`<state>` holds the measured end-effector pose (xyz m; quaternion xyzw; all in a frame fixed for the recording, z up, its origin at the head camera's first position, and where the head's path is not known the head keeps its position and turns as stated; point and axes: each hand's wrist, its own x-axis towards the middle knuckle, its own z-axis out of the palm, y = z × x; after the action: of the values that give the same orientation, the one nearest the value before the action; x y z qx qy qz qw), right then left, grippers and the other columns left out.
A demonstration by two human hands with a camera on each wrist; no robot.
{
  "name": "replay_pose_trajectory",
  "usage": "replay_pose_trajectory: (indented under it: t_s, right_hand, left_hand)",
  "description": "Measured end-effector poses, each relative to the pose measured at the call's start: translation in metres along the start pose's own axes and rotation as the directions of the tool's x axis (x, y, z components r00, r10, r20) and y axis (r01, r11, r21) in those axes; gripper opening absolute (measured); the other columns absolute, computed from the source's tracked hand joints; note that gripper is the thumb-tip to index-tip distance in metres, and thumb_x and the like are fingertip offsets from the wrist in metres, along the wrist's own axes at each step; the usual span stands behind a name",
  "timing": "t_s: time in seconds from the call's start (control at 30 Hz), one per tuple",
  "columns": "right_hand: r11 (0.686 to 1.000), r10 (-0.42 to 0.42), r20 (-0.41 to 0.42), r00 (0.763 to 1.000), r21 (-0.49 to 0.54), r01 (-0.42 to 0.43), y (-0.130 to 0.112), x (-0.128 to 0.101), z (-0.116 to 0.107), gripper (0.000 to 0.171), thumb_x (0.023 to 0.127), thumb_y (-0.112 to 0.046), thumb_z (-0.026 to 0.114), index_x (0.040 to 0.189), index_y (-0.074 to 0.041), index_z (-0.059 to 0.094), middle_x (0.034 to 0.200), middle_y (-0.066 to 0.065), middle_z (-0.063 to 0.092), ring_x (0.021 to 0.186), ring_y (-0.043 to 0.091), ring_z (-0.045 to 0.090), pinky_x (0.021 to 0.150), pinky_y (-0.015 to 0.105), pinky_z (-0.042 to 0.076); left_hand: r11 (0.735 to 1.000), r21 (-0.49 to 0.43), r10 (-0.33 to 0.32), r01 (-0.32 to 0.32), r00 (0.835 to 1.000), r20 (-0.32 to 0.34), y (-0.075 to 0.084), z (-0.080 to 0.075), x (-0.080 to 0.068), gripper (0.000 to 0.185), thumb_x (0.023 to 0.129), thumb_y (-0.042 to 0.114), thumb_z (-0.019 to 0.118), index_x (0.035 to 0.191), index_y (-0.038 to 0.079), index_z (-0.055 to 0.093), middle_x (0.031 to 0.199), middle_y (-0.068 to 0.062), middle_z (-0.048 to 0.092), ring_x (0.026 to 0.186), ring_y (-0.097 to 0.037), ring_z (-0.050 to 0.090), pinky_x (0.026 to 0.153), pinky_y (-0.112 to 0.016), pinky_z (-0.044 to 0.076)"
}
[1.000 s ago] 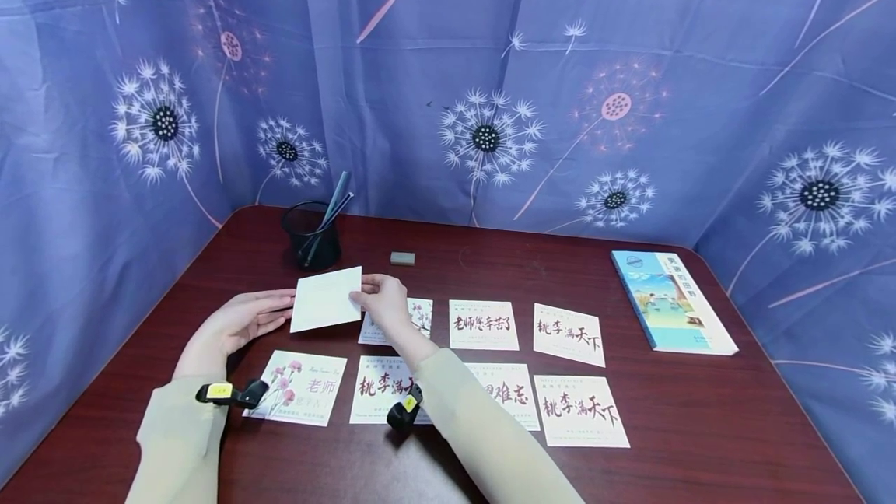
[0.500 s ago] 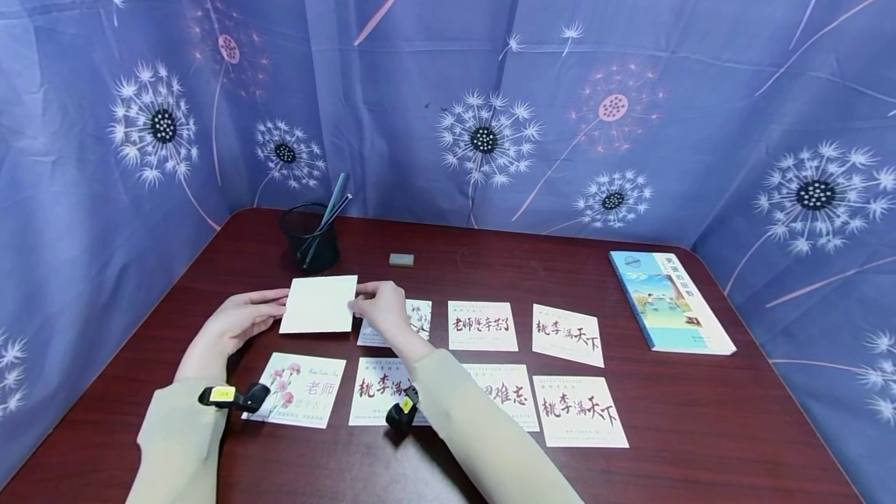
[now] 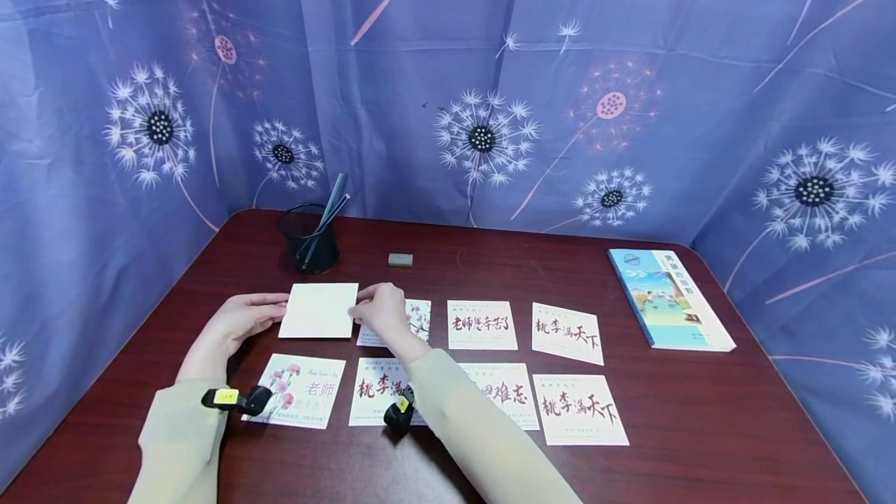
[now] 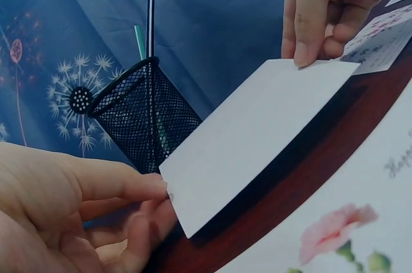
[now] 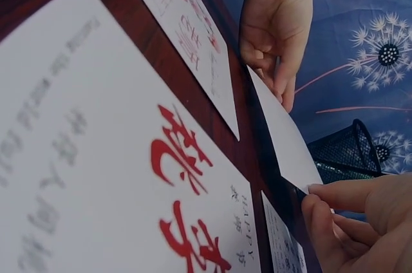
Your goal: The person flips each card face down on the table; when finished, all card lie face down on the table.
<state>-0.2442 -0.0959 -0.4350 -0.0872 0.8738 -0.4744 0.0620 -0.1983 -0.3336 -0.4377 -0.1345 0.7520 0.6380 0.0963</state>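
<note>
A blank white card [image 3: 318, 309] is held low over the dark red table [image 3: 490, 271], behind the front-left flower card [image 3: 297, 399]. My left hand [image 3: 276, 309] pinches its left edge, thumb on top and fingers underneath [image 4: 151, 199]. My right hand [image 3: 360, 308] pinches the right edge with its fingertips [image 5: 322, 199]. In the left wrist view the blank card [image 4: 257, 138] tilts slightly, with a shadow beneath it. Several printed greeting cards lie in two rows to the right, among them a red-lettered card [image 3: 481, 325].
A black mesh pen holder [image 3: 309, 238] with pens stands just behind the blank card. A grey eraser [image 3: 400, 260] lies further back. A book [image 3: 668, 298] rests at the right. Blue dandelion-patterned curtains enclose the table on three sides.
The blank card has come down from a raised, tilted hold to lie nearly flat just above the table, shifting slightly left. Both hands have kept hold of it.
</note>
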Motion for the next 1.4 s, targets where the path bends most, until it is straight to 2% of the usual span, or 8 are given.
replay_pose_trajectory:
  t_s: [0.27, 0.6, 0.87, 1.2, 1.4]
  right_hand:
    - [1.000, 0.013, 0.010, 1.000, -0.026, -0.013, 0.000, 0.000, 0.001, 0.025, 0.077, -0.005, 0.078, 0.101, -0.001, 0.072, 0.072, 0.005, 0.074, 0.057, 0.011, 0.069, 0.062, 0.016, 0.051]
    - [0.998, 0.065, 0.054, 0.996, 0.000, -0.065, 0.000, 0.002, 0.002, 0.023, 0.077, -0.005, 0.080, 0.098, 0.000, 0.072, 0.076, 0.009, 0.075, 0.058, 0.015, 0.070, 0.060, 0.019, 0.055]
    - [0.998, 0.061, 0.054, 0.997, 0.024, -0.062, 0.002, 0.003, 0.005, 0.023, 0.076, -0.004, 0.081, 0.096, 0.001, 0.072, 0.076, 0.010, 0.075, 0.056, 0.015, 0.070, 0.054, 0.018, 0.054]
    - [1.000, 0.008, 0.041, 0.999, 0.018, -0.009, 0.004, 0.002, 0.003, 0.023, 0.075, -0.003, 0.079, 0.096, 0.000, 0.071, 0.073, 0.008, 0.074, 0.056, 0.013, 0.069, 0.057, 0.018, 0.053]
    - [0.997, -0.062, -0.006, 0.998, 0.053, 0.062, 0.002, 0.000, 0.000, 0.019, 0.078, -0.004, 0.078, 0.095, 0.002, 0.071, 0.071, 0.006, 0.073, 0.053, 0.010, 0.065, 0.059, 0.016, 0.051]
  left_hand:
    - [0.999, 0.024, -0.023, 0.023, 1.000, -0.008, 0.003, 0.000, -0.002, 0.059, 0.097, 0.013, 0.060, 0.142, -0.015, 0.036, 0.084, 0.017, 0.069, 0.075, 0.006, 0.066, 0.070, -0.012, 0.053]
    - [1.000, 0.011, -0.007, 0.006, 1.000, 0.009, 0.005, -0.001, -0.003, 0.058, 0.097, 0.010, 0.059, 0.141, -0.018, 0.035, 0.085, 0.015, 0.070, 0.077, 0.004, 0.068, 0.073, -0.013, 0.055]
    - [1.000, 0.027, -0.001, 0.000, 0.999, 0.036, 0.007, -0.003, -0.005, 0.060, 0.096, 0.011, 0.060, 0.142, -0.018, 0.033, 0.088, 0.015, 0.070, 0.079, 0.004, 0.068, 0.075, -0.013, 0.055]
    - [1.000, 0.025, -0.020, 0.019, 0.999, 0.033, 0.006, -0.004, -0.005, 0.062, 0.096, 0.011, 0.061, 0.142, -0.018, 0.033, 0.089, 0.013, 0.070, 0.079, 0.004, 0.068, 0.075, -0.014, 0.056]
    - [0.999, 0.014, 0.036, -0.036, 0.999, -0.003, 0.011, -0.004, -0.009, 0.057, 0.099, 0.011, 0.055, 0.142, -0.019, 0.032, 0.088, 0.016, 0.069, 0.079, 0.006, 0.067, 0.075, -0.013, 0.055]
